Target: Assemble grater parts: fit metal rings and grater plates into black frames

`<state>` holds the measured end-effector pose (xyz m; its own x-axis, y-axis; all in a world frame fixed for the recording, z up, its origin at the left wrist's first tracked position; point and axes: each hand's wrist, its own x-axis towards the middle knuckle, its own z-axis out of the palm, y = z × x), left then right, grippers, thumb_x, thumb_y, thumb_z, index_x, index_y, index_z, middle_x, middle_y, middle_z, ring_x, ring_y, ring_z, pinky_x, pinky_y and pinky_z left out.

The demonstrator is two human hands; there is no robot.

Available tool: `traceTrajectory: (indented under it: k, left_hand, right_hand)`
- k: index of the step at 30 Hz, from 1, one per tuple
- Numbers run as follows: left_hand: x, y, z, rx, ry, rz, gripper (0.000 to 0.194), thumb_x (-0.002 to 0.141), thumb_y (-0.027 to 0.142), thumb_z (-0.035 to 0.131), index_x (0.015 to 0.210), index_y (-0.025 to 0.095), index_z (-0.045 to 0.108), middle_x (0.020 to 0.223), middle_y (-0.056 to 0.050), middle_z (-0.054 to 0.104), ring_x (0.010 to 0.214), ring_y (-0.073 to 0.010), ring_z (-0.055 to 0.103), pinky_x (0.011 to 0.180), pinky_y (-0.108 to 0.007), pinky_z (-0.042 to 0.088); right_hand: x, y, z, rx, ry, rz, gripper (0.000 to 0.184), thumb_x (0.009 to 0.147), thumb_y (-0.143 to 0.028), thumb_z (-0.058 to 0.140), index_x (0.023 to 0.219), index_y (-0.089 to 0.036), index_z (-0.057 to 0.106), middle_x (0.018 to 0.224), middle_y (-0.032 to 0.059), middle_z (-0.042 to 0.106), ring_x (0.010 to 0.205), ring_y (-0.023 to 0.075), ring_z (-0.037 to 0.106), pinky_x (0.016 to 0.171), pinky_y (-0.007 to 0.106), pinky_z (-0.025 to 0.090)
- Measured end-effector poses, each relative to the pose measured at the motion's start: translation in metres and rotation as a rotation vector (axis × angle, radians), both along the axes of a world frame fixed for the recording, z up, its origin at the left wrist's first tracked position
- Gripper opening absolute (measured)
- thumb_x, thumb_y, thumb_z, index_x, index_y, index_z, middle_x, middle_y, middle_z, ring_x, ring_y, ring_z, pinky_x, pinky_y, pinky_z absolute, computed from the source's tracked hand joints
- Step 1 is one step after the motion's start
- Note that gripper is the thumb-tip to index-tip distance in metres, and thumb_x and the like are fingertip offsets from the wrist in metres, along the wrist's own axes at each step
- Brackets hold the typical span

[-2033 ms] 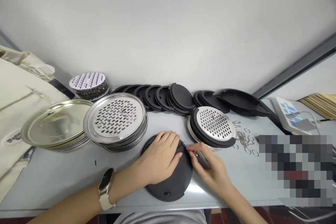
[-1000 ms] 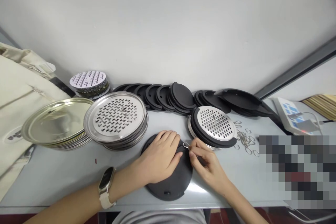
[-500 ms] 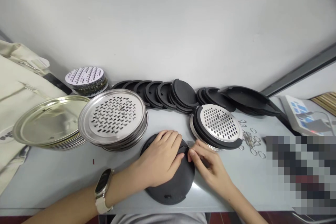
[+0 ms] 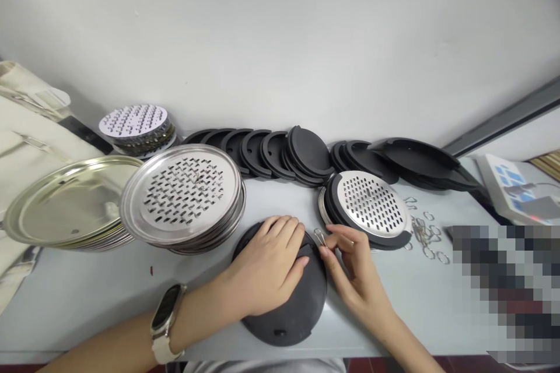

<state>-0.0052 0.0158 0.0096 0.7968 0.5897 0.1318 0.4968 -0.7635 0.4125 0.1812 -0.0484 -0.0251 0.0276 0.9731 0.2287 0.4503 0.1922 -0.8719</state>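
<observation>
My left hand (image 4: 266, 265) lies over a round black plastic disc (image 4: 291, 317), its fingers gripping the disc's upper edge near a slot. My right hand (image 4: 354, 265) sits just to the right of that edge. Between its thumb and forefinger it pinches a small looped wire clip (image 4: 320, 237). Beyond the fingers, a perforated steel grater plate (image 4: 367, 204) rests in a black rim. A loose pile of wire clips and rings (image 4: 422, 236) lies to the right of it.
A tall stack of perforated steel plates (image 4: 181, 195) and a stack of plain metal lids (image 4: 70, 201) stand left. Black rings and discs (image 4: 271, 151) line the wall. A cloth bag (image 4: 30, 140) lies far left; a white device (image 4: 511, 189) sits far right.
My right hand has drawn slightly back, and the wire clip now shows clearly at its fingertips. My left hand stays on the disc. The whole scene has shifted slightly as my head moved.
</observation>
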Motion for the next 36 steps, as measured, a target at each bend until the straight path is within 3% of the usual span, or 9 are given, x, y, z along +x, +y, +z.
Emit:
traceTrajectory:
  k: [8, 16, 26, 32, 36]
  left_hand:
    - [0.000, 0.000, 0.000, 0.010, -0.024, 0.012, 0.033, 0.095, 0.026, 0.039, 0.123, 0.011, 0.046, 0.122, -0.015, 0.055, 0.122, -0.0293, 0.046, 0.103, -0.049, 0.037]
    - [0.000, 0.000, 0.001, 0.003, -0.011, 0.008, 0.033, 0.095, 0.026, 0.038, 0.123, 0.011, 0.046, 0.124, -0.014, 0.054, 0.122, -0.0294, 0.045, 0.104, -0.048, 0.037]
    - [0.000, -0.001, 0.001, 0.016, -0.025, 0.012, 0.030, 0.095, 0.025, 0.039, 0.121, 0.013, 0.046, 0.122, -0.014, 0.055, 0.121, -0.0289, 0.046, 0.102, -0.049, 0.038]
    - [0.000, -0.001, 0.002, 0.009, -0.014, 0.012, 0.030, 0.095, 0.026, 0.038, 0.121, 0.013, 0.046, 0.121, -0.014, 0.056, 0.121, -0.0293, 0.046, 0.101, -0.049, 0.039]
    - [0.000, -0.001, 0.002, 0.009, -0.016, 0.015, 0.030, 0.095, 0.026, 0.039, 0.121, 0.013, 0.046, 0.120, -0.014, 0.056, 0.120, -0.0289, 0.047, 0.101, -0.049, 0.039]
  right_hand:
    - [0.001, -0.002, 0.004, 0.047, -0.149, -0.026, 0.010, 0.094, -0.019, 0.052, 0.101, -0.022, 0.059, 0.088, 0.0019, 0.062, 0.081, 0.0154, 0.060, 0.073, 0.025, 0.046]
    - [-0.001, 0.000, 0.006, 0.006, -0.102, -0.024, 0.009, 0.095, -0.020, 0.052, 0.100, -0.022, 0.059, 0.082, 0.0003, 0.061, 0.075, 0.0139, 0.058, 0.069, 0.024, 0.046]
    - [-0.003, 0.001, 0.011, 0.048, -0.115, 0.005, 0.010, 0.094, -0.018, 0.052, 0.098, -0.021, 0.060, 0.092, 0.0045, 0.059, 0.086, 0.0180, 0.057, 0.074, 0.028, 0.046]
    - [-0.003, -0.003, 0.008, 0.001, -0.141, -0.053, 0.012, 0.095, -0.024, 0.050, 0.105, -0.022, 0.056, 0.077, 0.0000, 0.058, 0.068, 0.0153, 0.056, 0.064, 0.025, 0.045]
    - [-0.004, -0.003, 0.006, -0.028, -0.149, -0.056, 0.016, 0.096, -0.025, 0.047, 0.110, -0.022, 0.054, 0.075, -0.0009, 0.057, 0.066, 0.0144, 0.055, 0.062, 0.024, 0.045]
